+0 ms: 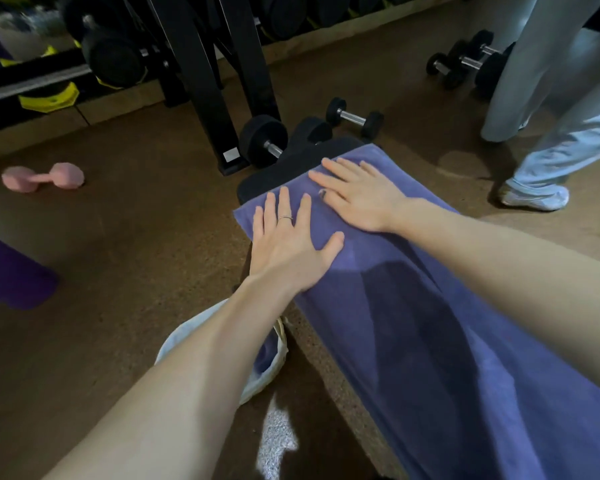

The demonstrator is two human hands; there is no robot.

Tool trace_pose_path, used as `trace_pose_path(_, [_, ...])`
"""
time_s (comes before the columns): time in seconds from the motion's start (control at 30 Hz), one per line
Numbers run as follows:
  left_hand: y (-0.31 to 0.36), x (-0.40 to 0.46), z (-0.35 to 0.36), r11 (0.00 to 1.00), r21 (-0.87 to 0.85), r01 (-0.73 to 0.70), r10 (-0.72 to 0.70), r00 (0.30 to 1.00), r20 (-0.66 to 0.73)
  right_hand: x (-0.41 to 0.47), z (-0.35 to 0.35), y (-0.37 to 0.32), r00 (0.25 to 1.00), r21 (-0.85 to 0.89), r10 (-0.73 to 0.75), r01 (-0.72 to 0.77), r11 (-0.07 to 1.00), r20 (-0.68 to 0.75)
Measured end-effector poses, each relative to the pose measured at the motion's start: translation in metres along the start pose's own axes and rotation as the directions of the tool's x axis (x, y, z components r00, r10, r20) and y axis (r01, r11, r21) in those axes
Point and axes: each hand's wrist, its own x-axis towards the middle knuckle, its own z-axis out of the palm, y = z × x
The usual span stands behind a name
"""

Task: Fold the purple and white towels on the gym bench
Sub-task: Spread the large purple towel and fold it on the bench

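Head view: both hands flat on the purple towel (430,323), fingers straight and spread, gripping nothing; left hand (288,244) near the towel's left edge, right hand (357,195) just beyond it, closer to the far end; towel spread along the desk (278,171), black padding bare past the fingertips; white cloth in a basket (274,358) under the left forearm; pink dumbbell (42,176) far left on the floor.
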Motion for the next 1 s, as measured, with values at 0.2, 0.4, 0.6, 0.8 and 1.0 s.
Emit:
trace_pose_path(0.2, [0.004, 0.000, -0.004, 0.999, -0.007, 0.051, -0.050, 0.999, 0.014, 0.041, -0.013, 0.041, 0.978, 0.045, 0.184, -0.189, 0.981, 0.099])
trace_pose_path(0.4, [-0.011, 0.005, -0.016, 0.991, -0.129, 0.020, -0.027, 0.998, -0.057, 0.010, -0.013, 0.010, 0.977, 0.070, 0.108, -0.097, 0.993, -0.185])
trace_pose_path(0.6, [-0.027, 0.014, -0.004, 0.914, -0.351, 0.202, -0.226, 0.974, -0.029, -0.001, 0.002, 0.017, 0.985, 0.040, 0.164, -0.161, 0.986, -0.062])
trace_pose_path(0.8, [-0.028, 0.013, -0.001, 0.899, -0.387, 0.205, -0.244, 0.968, -0.054, 0.019, -0.010, 0.048, 0.939, 0.204, 0.341, -0.342, 0.917, 0.041])
trace_pose_path(1.0, [-0.027, 0.013, -0.004, 0.913, -0.346, 0.215, -0.242, 0.970, -0.036, 0.017, -0.025, 0.073, 0.843, 0.371, 0.473, -0.538, 0.757, 0.258])
